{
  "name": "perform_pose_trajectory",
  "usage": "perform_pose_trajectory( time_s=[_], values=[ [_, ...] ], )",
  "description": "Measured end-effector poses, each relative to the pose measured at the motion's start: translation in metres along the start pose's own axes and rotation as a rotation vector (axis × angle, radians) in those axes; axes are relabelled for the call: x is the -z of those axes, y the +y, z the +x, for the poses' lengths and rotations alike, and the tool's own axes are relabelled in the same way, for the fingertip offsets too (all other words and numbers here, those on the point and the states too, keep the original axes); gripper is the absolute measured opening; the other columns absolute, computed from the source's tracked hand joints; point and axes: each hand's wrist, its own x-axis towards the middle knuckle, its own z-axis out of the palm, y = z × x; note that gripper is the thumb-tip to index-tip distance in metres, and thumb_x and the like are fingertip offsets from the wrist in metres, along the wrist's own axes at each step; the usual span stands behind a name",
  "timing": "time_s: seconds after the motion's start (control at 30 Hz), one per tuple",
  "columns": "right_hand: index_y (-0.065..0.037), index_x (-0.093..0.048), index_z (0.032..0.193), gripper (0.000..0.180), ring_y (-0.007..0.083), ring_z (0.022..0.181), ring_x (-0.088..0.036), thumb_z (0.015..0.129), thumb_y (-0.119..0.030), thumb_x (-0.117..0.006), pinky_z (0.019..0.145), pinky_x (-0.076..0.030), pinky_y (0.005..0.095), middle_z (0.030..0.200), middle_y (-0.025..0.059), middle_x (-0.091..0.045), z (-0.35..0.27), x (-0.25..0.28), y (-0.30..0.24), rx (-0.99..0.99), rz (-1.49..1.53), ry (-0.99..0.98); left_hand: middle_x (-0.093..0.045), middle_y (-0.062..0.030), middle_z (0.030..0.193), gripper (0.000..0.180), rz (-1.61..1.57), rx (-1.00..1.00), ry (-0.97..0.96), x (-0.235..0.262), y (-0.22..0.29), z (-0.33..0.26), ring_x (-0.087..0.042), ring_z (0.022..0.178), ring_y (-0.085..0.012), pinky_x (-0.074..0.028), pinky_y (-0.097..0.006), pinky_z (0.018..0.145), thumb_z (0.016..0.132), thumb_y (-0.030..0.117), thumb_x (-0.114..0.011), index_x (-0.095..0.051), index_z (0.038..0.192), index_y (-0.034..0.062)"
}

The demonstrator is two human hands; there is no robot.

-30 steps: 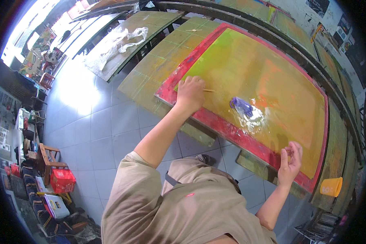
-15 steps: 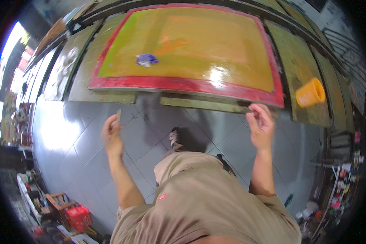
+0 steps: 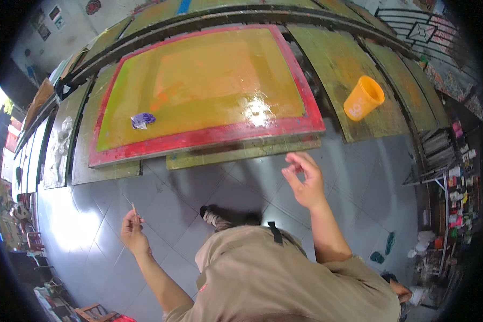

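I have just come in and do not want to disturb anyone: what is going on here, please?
The person's left hand pinches a small thin strip above the floor. The right hand, fingers curled, is held in front of a large red-edged frame and seems to hold nothing. A crumpled purple thing lies on the frame's yellow surface; an orange cup sits on the board to its right.

The frame is red around a mustard-yellow screen, lime green along its left edge and orange in a broad patch. The rag is purple and white, the cup orange-yellow with white markings, the stick pale tan, the shirt khaki, the floor tiles grey.
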Motion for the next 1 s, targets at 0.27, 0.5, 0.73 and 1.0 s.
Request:
perform_pose_trajectory(
  time_s=[0.27, 0.5, 0.73, 1.0],
  values=[
    [-0.003, -0.063, 0.112, 0.035, 0.0122, 0.077, -0.060, 0.077, 0.000, -0.070, 0.071, -0.047, 0.0257, 0.105, 0.0084, -0.063, 0.005, 0.002, -0.001, -0.018, 0.010, 0.049, -0.057, 0.0003, 0.087, 0.016, -0.018, 0.052, -0.022, -0.007, -0.003, 0.009, -0.055, 0.077, -0.0076, -0.040, -0.020, 0.064, 0.095, 0.006, -0.054, -0.062, 0.108, 0.0014],
    [-0.001, -0.062, 0.112, 0.033, 0.0108, 0.083, -0.058, 0.080, 0.002, -0.068, 0.075, -0.048, 0.0253, 0.107, 0.0068, -0.061, 0.014, -0.025, -0.003, -0.035, 0.054, 0.049, -0.060, -0.0016, 0.090, 0.015, -0.158, -0.062, 0.052, -0.001, -0.003, 0.042, -0.056, 0.080, -0.0096, -0.046, -0.023, 0.074, 0.091, 0.001, -0.059, -0.062, 0.105, 0.0002],
    [0.001, -0.061, 0.110, 0.026, 0.0122, 0.091, -0.054, 0.085, 0.002, -0.063, 0.080, -0.045, 0.0246, 0.105, 0.0065, -0.059, 0.050, -0.082, -0.018, 0.069, 0.108, 0.132, -0.062, -0.0034, 0.090, 0.019, -0.108, -0.153, 0.206, 0.035, 0.001, 0.124, -0.057, 0.080, -0.0098, -0.047, -0.024, 0.073, 0.089, -0.001, -0.060, -0.062, 0.107, -0.0020],
    [0.003, -0.059, 0.112, 0.023, 0.0143, 0.098, -0.055, 0.089, 0.004, -0.059, 0.082, -0.049, 0.0272, 0.110, 0.0084, -0.057, 0.090, -0.180, -0.029, -0.007, 0.143, 0.236, -0.063, -0.0035, 0.081, 0.019, 0.370, -0.341, 0.271, 0.086, 0.010, 0.271, -0.058, 0.074, -0.0085, -0.047, -0.024, 0.069, 0.084, 0.001, -0.062, -0.066, 0.102, 0.0014]
  ],
)
